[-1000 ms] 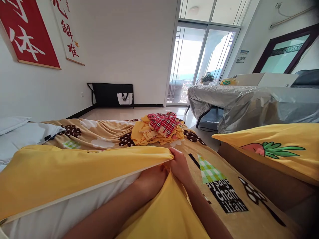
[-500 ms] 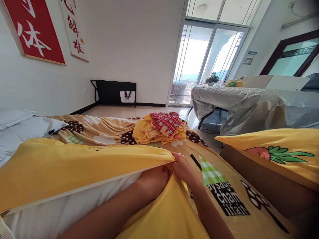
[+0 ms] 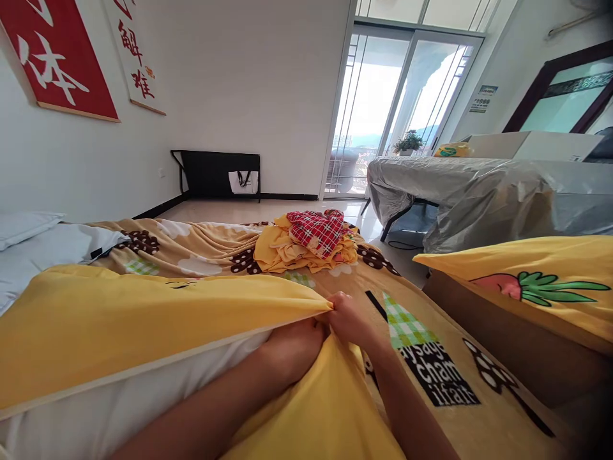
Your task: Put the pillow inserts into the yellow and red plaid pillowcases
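A yellow pillowcase (image 3: 119, 319) lies across the bed in front of me with a white pillow (image 3: 124, 402) showing at its open edge. My left hand (image 3: 292, 348) reaches into that opening, fingers hidden by the fabric, pressed against the pillow. My right hand (image 3: 349, 319) pinches the pillowcase's corner edge, fingers closed on the cloth. Both hands meet at the corner of the opening, above a tan patterned blanket (image 3: 431, 358).
A heap of yellow and red-checked cloth (image 3: 311, 243) sits further down the bed. A second yellow carrot-print pillow (image 3: 536, 287) rests on a brown box at right. A plastic-covered table (image 3: 479, 191) stands beyond; white pillows (image 3: 33, 243) lie at left.
Only the camera has shifted slightly. Both hands stay at the pillowcase corner with the same hold.
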`<state>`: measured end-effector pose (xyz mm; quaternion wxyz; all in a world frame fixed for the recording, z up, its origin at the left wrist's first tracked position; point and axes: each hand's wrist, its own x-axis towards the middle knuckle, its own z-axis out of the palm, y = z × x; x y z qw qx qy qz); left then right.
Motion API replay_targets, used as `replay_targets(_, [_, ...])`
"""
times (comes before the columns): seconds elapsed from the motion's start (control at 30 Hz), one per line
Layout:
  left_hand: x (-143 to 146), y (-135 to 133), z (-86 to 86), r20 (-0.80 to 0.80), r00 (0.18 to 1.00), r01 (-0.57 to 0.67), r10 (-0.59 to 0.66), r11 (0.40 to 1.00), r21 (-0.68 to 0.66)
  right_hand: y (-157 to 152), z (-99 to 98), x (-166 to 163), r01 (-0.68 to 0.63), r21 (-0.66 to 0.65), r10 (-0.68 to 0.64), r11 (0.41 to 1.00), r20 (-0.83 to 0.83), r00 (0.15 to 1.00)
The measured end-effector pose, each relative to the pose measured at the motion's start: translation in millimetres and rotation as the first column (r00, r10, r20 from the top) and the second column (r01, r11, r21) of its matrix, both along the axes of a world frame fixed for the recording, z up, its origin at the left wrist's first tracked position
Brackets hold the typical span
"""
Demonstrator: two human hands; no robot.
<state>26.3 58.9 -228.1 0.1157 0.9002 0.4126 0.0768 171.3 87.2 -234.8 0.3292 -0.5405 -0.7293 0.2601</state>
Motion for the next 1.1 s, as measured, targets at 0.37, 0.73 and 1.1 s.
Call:
replay_targets(0.37, [4.6,-6.2,11.1,-0.06,0.996,-0.074,0.07,0.996,-0.05,-11.9,20.6,7.3,-0.063,0.189,0.066,0.98,-0.012,0.998])
replay_targets(0.73, [0.7,-0.9,6.5,-0.124,0.992,0.039,-0.029,0.996,0.079,-8.3,11.2,-8.5,0.022,0.111,0.017,0.994,-0.345,0.938])
replay_targets(1.1, [-0.6,1.9,7.8,-0.122,0.991,0.076,-0.061,0.99,0.119,-5.0,2.9,-23.5,0.06,-0.012,-0.054,0.998,-0.638,0.768])
